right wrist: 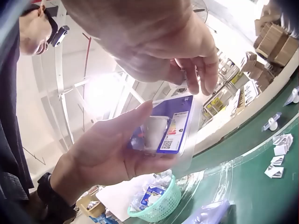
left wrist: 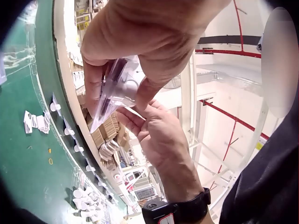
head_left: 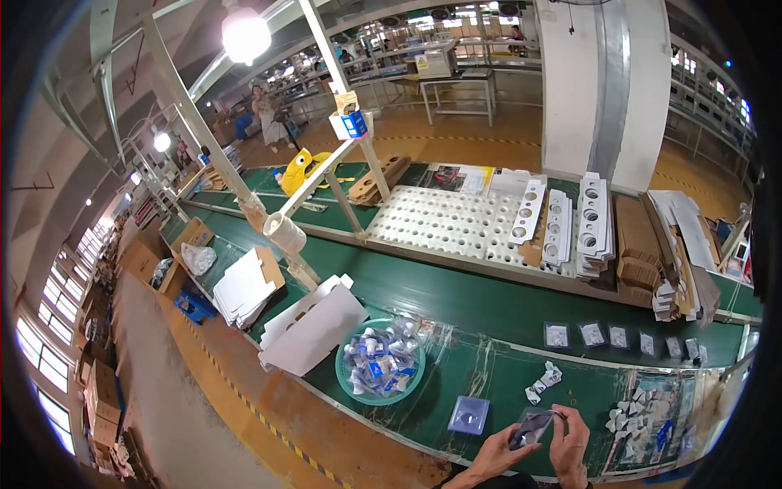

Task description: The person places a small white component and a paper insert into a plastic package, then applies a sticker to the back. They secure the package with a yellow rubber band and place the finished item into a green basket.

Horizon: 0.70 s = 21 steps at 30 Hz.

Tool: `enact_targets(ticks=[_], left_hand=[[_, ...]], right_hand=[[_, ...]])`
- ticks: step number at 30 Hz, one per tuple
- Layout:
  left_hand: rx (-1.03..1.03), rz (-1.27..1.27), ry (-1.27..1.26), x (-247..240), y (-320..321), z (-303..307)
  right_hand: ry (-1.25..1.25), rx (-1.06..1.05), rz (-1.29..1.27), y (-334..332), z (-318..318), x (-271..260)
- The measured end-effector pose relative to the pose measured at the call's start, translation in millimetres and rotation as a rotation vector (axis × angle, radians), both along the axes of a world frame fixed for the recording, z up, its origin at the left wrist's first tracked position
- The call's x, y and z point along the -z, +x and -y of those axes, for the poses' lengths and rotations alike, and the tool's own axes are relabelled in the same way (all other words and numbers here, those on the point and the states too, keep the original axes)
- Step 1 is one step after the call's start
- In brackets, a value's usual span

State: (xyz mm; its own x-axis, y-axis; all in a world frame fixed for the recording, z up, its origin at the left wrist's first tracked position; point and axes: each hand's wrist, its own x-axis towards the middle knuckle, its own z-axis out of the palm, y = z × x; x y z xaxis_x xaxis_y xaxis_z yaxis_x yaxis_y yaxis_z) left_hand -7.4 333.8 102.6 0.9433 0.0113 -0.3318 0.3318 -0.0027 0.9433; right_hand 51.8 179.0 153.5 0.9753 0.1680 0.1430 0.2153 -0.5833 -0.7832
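Remotely, I am seeing dark clothing [left wrist: 268,170], black wrist straps [left wrist: 200,204], a black device [left wrist: 158,212] marked red and white, and a head camera [right wrist: 60,36].

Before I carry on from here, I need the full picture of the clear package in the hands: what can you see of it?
The clear package looks like stiff plastic, with a bulging front over a rounded white part. Inside is a blue-purple card bearing a white label with coloured bars and a square code. It is tilted, held above the green surface. The left hand grips it; the right hand's fingertips are at one edge. Whether it is fully closed, I cannot tell.
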Motion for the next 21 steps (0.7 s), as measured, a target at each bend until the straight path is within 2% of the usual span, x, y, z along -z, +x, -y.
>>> enact_targets(ticks=[4, 6, 7, 8, 9, 10, 11, 12, 13, 15, 21], left_hand=[[0.064, -0.088, 0.073, -6, 10, -10], [-0.023, -0.009, -0.125, 10, 12, -15], [-0.049, 0.008, -0.24, 20, 6, -10], [0.021, -0.083, -0.197, 4, 10, -24], [0.052, 0.006, 0.042, 22, 4, -27], [0.125, -0.203, 0.028, -30, 13, -41], [0.23, -0.196, 0.174, -38, 15, -47], [0.15, -0.227, -0.114, -57, 21, -48], [0.024, -0.135, -0.336, -39, 19, -41], [-0.046, -0.138, -0.425, -41, 18, -33], [0.0, -0.087, -0.396, -58, 10, -2]], right_hand=[[-0.01, -0.013, 0.169, 0, -10, 6], [0.028, 0.03, 0.153, 1, -9, 10], [0.261, 0.064, 0.002, 5, -7, 16], [0.481, 0.134, -0.149, 11, -3, 21], [0.496, 0.13, -0.261, 14, 0, 10], [0.594, 0.104, -0.299, 18, -3, -4], [0.621, 0.163, -0.332, 15, -5, -22], [0.633, 0.154, -0.425, 19, -2, -36], [0.782, 0.133, -0.417, 21, -2, -33], [0.786, 0.111, -0.408, 16, 4, -36], [0.864, 0.115, -0.557, 13, 43, -42]])
